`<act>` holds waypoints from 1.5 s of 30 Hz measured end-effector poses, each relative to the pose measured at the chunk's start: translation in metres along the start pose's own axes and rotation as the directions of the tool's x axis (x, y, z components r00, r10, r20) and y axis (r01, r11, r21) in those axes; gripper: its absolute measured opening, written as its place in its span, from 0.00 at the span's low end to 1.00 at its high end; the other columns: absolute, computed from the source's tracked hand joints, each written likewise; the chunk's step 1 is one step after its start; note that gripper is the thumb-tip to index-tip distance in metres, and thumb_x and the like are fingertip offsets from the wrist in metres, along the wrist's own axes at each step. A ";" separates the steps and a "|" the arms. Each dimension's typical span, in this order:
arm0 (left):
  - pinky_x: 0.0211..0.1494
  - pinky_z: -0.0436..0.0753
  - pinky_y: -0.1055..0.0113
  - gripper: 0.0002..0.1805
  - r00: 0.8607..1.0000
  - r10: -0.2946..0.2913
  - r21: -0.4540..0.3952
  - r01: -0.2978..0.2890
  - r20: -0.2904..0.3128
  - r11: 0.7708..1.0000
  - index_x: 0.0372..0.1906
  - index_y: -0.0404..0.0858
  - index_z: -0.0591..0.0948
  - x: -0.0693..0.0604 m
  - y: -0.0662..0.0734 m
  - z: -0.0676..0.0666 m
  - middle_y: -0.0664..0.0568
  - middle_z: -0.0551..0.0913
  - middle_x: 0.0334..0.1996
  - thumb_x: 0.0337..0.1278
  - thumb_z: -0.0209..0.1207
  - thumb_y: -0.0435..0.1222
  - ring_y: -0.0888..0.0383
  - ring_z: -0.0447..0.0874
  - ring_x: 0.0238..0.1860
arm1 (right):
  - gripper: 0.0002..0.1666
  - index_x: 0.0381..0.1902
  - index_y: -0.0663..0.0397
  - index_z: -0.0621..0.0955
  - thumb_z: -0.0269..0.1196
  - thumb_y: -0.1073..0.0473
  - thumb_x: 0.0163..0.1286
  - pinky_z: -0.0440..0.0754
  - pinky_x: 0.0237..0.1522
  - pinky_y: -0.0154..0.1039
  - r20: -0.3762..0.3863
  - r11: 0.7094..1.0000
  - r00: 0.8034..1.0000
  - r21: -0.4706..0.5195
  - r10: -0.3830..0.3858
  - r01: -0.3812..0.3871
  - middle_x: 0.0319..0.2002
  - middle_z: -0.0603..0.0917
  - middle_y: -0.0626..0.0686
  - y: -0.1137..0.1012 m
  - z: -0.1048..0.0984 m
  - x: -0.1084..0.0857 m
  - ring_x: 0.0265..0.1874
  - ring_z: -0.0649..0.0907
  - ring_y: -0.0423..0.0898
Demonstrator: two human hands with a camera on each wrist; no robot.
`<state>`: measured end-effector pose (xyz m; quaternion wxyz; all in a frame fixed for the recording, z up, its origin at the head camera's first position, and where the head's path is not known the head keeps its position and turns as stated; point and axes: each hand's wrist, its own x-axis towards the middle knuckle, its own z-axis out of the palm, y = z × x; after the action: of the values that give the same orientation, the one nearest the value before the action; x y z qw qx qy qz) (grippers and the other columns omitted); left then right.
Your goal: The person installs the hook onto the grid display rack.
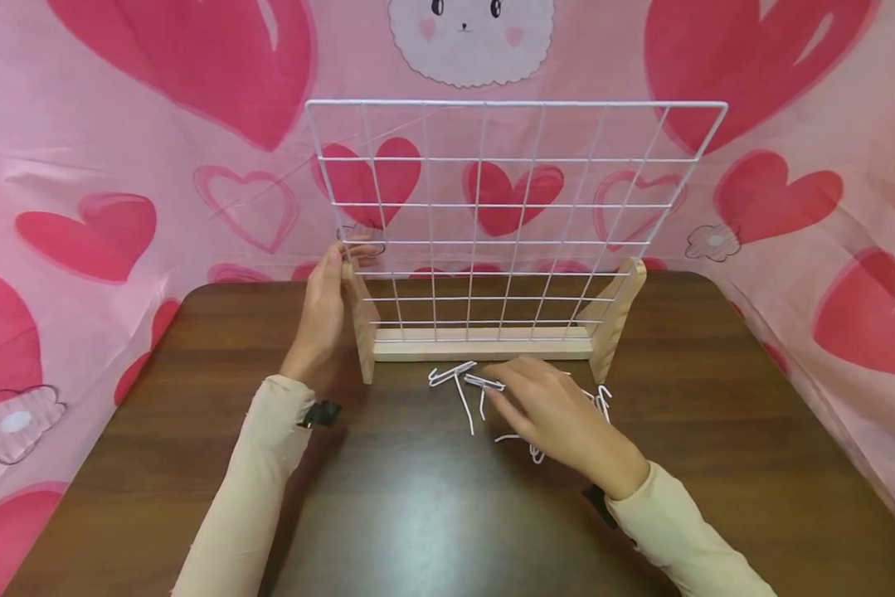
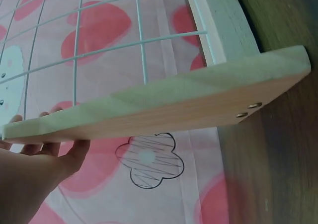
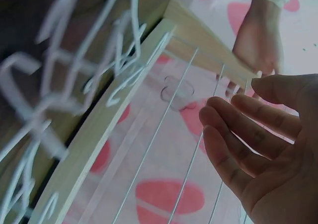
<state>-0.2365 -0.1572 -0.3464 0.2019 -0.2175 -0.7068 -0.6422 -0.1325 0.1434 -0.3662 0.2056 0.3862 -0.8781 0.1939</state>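
While the left hand (image 1: 323, 303) grips one wooden panel (image 2: 164, 110), the loose right hand (image 1: 559, 419) overhangs at least four hooks (image 1: 484, 383).

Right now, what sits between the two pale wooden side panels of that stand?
In the head view, a pale wooden crossbar runs low between the left side panel and right side panel, with part of the white wire grid above it.
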 end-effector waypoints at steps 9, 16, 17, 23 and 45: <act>0.66 0.73 0.54 0.24 1.000 -0.021 -0.007 0.021 0.005 1.000 0.53 0.26 0.77 0.000 -0.008 -0.001 0.38 0.82 0.48 0.81 0.37 0.41 0.44 0.78 0.55 | 0.16 0.50 0.59 0.82 0.66 0.58 0.68 0.85 0.41 0.43 0.176 0.999 0.984 -0.027 -0.020 0.025 0.40 0.85 0.51 -0.011 0.034 0.014 0.40 0.83 0.47; 0.58 0.81 0.57 0.20 1.000 0.018 -0.099 -0.018 0.004 0.995 0.51 0.20 0.74 0.001 -0.016 0.003 0.30 0.81 0.44 0.80 0.37 0.34 0.41 0.83 0.45 | 0.20 0.55 0.58 0.79 0.67 0.60 0.66 0.84 0.48 0.49 0.311 0.995 0.950 -0.095 0.012 0.019 0.46 0.82 0.58 -0.012 0.053 0.002 0.45 0.82 0.55; 0.58 0.81 0.55 0.20 1.000 0.023 -0.112 -0.023 -0.002 0.993 0.51 0.22 0.75 0.001 -0.020 0.003 0.33 0.82 0.43 0.80 0.38 0.35 0.38 0.82 0.45 | 0.20 0.54 0.59 0.80 0.67 0.62 0.65 0.84 0.48 0.49 0.324 0.994 0.946 -0.112 0.016 0.022 0.47 0.82 0.59 -0.013 0.054 0.000 0.46 0.82 0.56; 0.55 0.81 0.41 0.21 0.998 0.050 -0.139 -0.056 -0.048 0.989 0.51 0.23 0.75 0.001 -0.026 0.009 0.46 0.82 0.40 0.81 0.38 0.37 0.40 0.84 0.40 | 0.21 0.46 0.63 0.83 0.69 0.70 0.51 0.82 0.44 0.46 0.369 0.977 0.929 -0.205 0.029 0.051 0.43 0.79 0.58 -0.018 0.057 -0.003 0.42 0.77 0.54; 0.45 0.86 0.60 0.20 0.992 0.094 -0.041 -0.098 -0.085 0.994 0.51 0.23 0.75 -0.001 -0.030 0.009 0.38 0.81 0.37 0.80 0.39 0.36 0.51 0.86 0.34 | 0.08 0.42 0.58 0.88 0.66 0.67 0.67 0.84 0.42 0.31 0.220 0.873 0.975 0.479 -0.015 -0.095 0.36 0.87 0.48 -0.013 0.048 0.009 0.37 0.84 0.37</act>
<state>-0.2525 -0.1502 -0.3724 0.2566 -0.2289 -0.6717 -0.6562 -0.1385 0.1063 -0.4000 0.0008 0.4260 -0.8258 0.3695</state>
